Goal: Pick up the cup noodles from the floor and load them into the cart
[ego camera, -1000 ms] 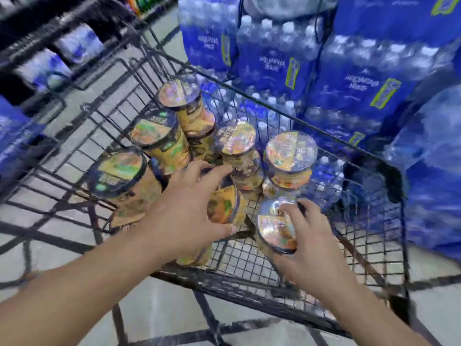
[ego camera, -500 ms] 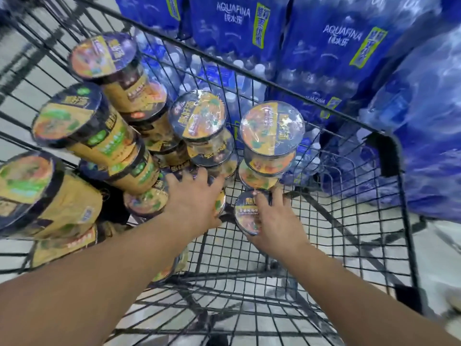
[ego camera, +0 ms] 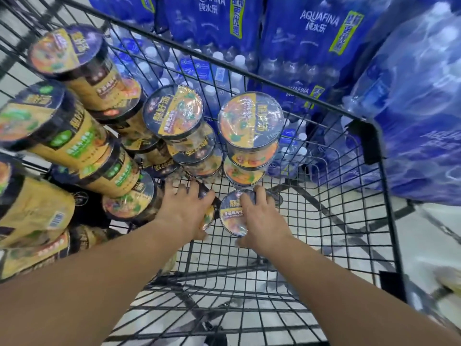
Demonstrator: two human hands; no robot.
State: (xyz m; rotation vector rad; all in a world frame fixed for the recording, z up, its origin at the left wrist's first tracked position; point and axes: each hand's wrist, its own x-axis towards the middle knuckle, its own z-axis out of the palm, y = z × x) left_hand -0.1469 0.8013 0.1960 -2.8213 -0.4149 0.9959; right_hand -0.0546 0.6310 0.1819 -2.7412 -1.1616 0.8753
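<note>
both hands [ego camera: 185, 213] [ego camera: 259, 218] gripping round foil-lidded cup noodles [ego camera: 233, 213], low in black wire cart [ego camera: 349, 221]

Shop: cart [ego camera: 381, 186], stacked water packs [ego camera: 311, 46]

My black wire cart [ego camera: 344, 216] holds the cup noodles [ego camera: 250, 121] in upright stacks on its mesh bottom, crowded along the left side and the far wall. 1 low cup [ego camera: 232, 216] sits on the mesh just before them.
</note>
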